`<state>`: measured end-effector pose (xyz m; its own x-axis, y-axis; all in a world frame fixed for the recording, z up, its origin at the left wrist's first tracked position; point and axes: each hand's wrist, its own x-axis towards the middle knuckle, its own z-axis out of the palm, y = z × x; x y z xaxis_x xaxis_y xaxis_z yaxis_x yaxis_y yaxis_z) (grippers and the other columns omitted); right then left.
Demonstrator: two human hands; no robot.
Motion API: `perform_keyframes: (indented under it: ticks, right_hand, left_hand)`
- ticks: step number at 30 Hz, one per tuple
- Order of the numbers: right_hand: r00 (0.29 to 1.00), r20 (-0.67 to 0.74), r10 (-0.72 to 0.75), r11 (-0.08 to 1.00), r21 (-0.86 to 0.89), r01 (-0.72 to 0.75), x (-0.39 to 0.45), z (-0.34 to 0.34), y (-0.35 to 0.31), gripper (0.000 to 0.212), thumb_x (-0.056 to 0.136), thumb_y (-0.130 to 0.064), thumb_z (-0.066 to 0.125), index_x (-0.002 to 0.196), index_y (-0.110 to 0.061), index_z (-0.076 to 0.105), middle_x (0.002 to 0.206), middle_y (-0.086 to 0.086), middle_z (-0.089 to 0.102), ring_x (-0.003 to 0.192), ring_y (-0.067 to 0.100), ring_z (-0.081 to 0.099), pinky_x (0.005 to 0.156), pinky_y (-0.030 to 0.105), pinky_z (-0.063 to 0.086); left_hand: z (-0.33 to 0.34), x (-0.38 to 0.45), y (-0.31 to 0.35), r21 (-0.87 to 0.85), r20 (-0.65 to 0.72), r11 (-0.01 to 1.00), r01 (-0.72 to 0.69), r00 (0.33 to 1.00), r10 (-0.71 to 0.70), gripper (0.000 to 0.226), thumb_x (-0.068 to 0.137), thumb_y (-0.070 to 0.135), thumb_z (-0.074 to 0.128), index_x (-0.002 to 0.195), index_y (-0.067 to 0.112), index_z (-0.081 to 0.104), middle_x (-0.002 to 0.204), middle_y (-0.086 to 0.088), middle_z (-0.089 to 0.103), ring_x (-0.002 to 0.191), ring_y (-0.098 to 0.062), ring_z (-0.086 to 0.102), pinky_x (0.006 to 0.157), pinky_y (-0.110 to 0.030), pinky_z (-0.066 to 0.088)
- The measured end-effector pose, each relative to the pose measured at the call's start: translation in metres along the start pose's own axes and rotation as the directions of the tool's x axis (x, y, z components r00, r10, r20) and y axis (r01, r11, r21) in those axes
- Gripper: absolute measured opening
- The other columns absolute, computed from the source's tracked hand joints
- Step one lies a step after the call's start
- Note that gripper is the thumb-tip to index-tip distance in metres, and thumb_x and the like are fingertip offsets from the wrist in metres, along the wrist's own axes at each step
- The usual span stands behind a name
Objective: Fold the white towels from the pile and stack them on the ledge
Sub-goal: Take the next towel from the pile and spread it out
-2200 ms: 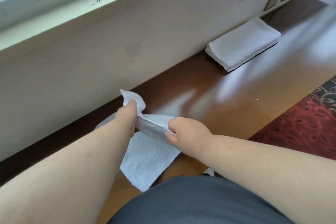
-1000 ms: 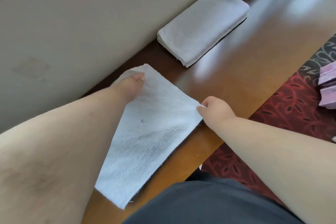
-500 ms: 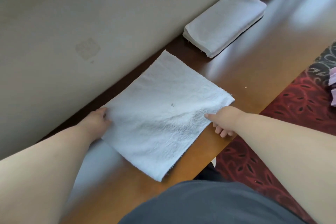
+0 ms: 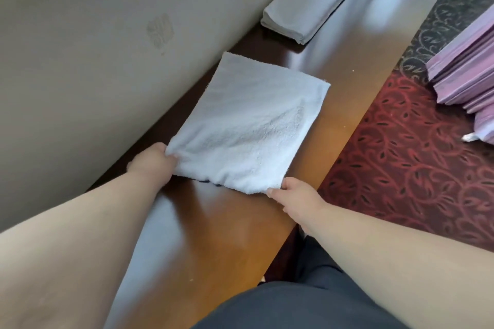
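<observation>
holding the near edge of a white towel (image 4: 251, 125), both hands sit low on the wooden ledge (image 4: 213, 235). closest to the camera is dark grey clothing (image 4: 299, 307) at the bottom, and two bare arms reach out over it. the left hand (image 4: 151, 160) pinches the towel's near left corner, with the cloth bunched up a little at the fingers. the right hand (image 4: 294, 196) pinches the towel's near right corner between thumb and fingers. both hands are closed on the cloth.

the towel lies flat on the ledge, with its far end pointing away from the person. its near edge looks thick and rounded, like a fold, and a thin dark line shows under it. the towel's left side runs close along the pale wall (image 4: 93, 48), which has a faint square mark (image 4: 159, 31) on it. the shiny brown ledge is bare between the towel and the person.

to the right of the towel, past the ledge's edge, is a red carpet with a leaf pattern (image 4: 414, 155). a stack of purple cloths (image 4: 470, 67) sits on the carpet, well apart from the towel.

beyond the towel's far end, more folded white towels (image 4: 307, 0) lie in a neat pile on the ledge, right beside the wall. a gap of bare wood shows between that pile and the towel in the hands.
</observation>
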<state>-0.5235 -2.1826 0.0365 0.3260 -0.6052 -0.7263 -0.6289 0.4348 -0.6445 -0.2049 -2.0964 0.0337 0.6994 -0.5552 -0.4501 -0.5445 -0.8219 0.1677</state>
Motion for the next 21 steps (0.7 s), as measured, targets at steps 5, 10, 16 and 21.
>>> perform_keyframes:
  ticks: [5,10,16,21]
  right_hand:
    - [0.929,-0.287,-0.234,0.971,-0.108,0.212,-0.018,-0.002,-0.019,0.031,0.1,-0.041,0.046,0.094,-0.01,0.049,0.081,0.004,0.05,0.07,0.016,0.047,0.061,0.033,0.038]
    - [0.808,-0.466,-0.361,0.932,-0.218,0.291,-0.032,-0.011,-0.036,0.03,0.099,-0.044,0.046,0.082,-0.019,0.047,0.072,-0.002,0.047,0.063,0.016,0.047,0.054,0.031,0.035]
    - [0.977,-0.198,0.081,0.657,0.748,0.097,-0.029,-0.01,-0.049,0.037,0.099,-0.03,0.059,0.133,-0.014,0.057,0.128,0.005,0.064,0.112,0.028,0.065,0.087,0.047,0.058]
    - [0.989,0.107,-0.102,0.91,0.412,0.049,-0.033,-0.008,-0.023,0.046,0.092,-0.039,0.069,0.133,-0.021,0.059,0.134,-0.007,0.063,0.128,0.019,0.055,0.098,0.035,0.049]
  left_hand:
    - [-0.031,-0.008,0.015,-0.409,-0.157,0.9,-0.153,0.983,0.095,0.017,0.096,0.043,0.05,0.102,0.027,0.051,0.086,0.006,0.057,0.085,-0.022,0.054,0.075,-0.033,0.038]
    - [-0.065,-0.01,0.035,-0.633,-0.195,0.746,-0.208,0.975,0.107,0.018,0.092,0.042,0.053,0.104,0.029,0.058,0.089,0.01,0.062,0.082,-0.01,0.059,0.068,-0.03,0.044]
    - [-0.074,-0.017,0.045,-0.9,0.241,0.388,0.197,0.968,0.067,0.042,0.099,0.045,0.052,0.123,0.011,0.061,0.111,-0.009,0.071,0.099,-0.026,0.069,0.094,-0.04,0.053]
    - [-0.049,-0.032,0.016,-0.829,0.388,0.484,0.279,0.911,0.141,0.051,0.09,0.055,0.062,0.116,0.011,0.064,0.111,-0.009,0.072,0.099,-0.024,0.069,0.085,-0.04,0.053]
